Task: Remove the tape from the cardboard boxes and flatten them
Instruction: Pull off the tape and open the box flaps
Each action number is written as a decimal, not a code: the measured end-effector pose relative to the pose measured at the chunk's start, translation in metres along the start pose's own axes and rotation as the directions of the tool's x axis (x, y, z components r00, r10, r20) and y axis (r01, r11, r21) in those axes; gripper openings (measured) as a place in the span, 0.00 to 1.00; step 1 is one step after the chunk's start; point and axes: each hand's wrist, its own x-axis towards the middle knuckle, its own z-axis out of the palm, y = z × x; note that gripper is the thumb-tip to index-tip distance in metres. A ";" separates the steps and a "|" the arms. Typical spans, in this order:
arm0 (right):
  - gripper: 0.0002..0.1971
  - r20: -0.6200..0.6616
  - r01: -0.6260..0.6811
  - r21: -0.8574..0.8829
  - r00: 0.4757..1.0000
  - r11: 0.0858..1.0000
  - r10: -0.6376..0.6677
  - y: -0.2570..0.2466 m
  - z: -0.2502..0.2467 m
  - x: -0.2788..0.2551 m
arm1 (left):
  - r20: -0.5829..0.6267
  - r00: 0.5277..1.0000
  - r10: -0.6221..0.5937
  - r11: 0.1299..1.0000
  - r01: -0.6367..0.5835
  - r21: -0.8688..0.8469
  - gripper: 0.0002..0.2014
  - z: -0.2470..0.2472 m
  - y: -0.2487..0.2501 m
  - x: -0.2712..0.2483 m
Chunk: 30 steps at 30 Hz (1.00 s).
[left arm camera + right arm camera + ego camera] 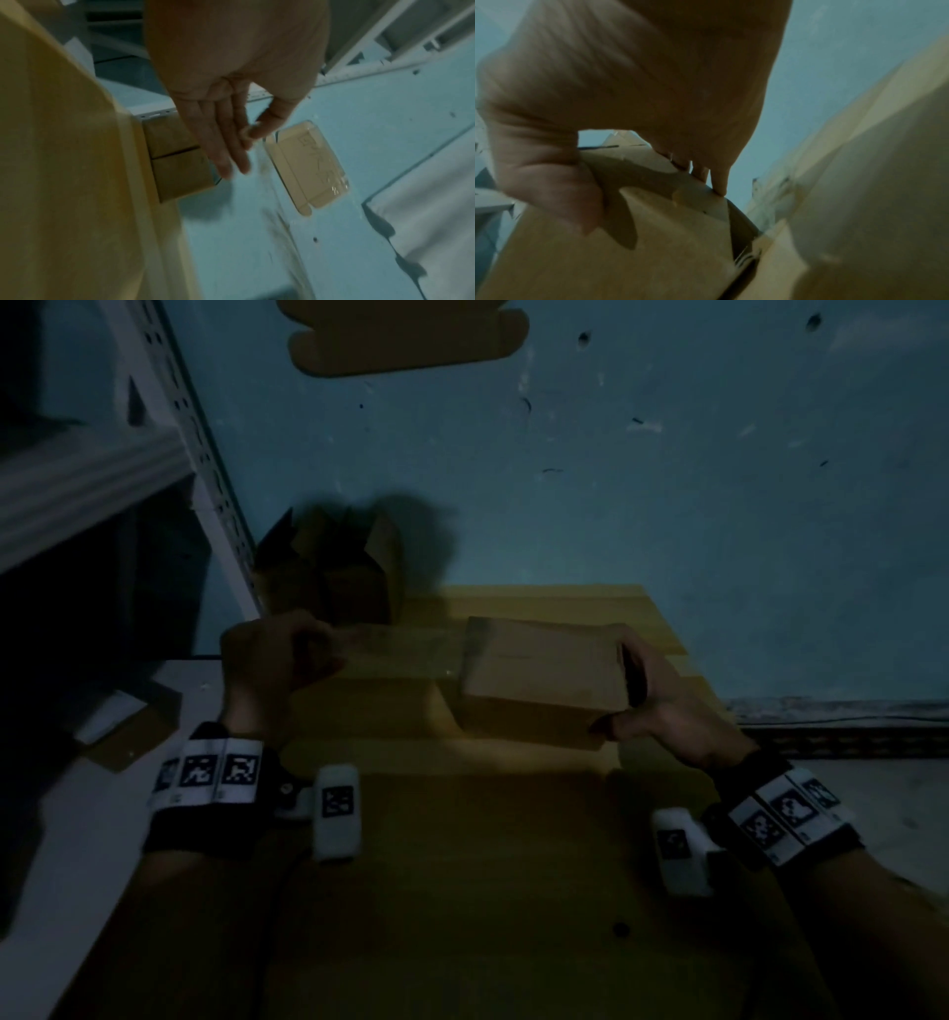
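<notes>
In the dim head view, a small brown cardboard box (539,670) is held above a stack of flat cardboard. My right hand (624,695) grips its right end, thumb under the near edge and fingers over the far end. In the right wrist view the right hand (654,172) wraps that box (628,243). A strip of clear tape (400,647) stretches left from the box to my left hand (313,649). The left wrist view shows my left hand (248,133) pinching the tape (280,213) between thumb and forefinger, the other fingers straight.
An open cardboard box (334,577) stands beside a white slotted shelf post (205,454). A flattened box (405,346) lies on the blue floor farther away. Large flat cardboard sheets (462,865) lie beneath my hands. Another small box (128,726) sits at the left.
</notes>
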 end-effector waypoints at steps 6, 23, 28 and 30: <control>0.39 0.000 -0.058 0.033 0.998 0.998 0.058 -0.001 0.002 0.002 | 0.139 0.963 0.229 0.972 -0.235 0.028 0.16 0.012 0.002 -0.017; 0.39 -0.003 -0.100 -0.028 0.995 0.995 0.100 -0.004 0.005 0.000 | 0.528 0.810 0.256 0.734 -0.519 0.439 0.31 0.054 -0.012 -0.039; 0.41 0.048 -0.109 -0.036 0.993 0.993 0.111 -0.004 0.008 0.002 | 0.463 0.843 0.274 0.743 -0.491 0.454 0.25 0.073 -0.014 -0.043; 0.42 0.056 -0.114 -0.039 0.992 0.993 0.116 -0.004 0.008 0.002 | 0.422 0.858 0.293 0.729 -0.486 0.482 0.18 0.075 -0.014 -0.041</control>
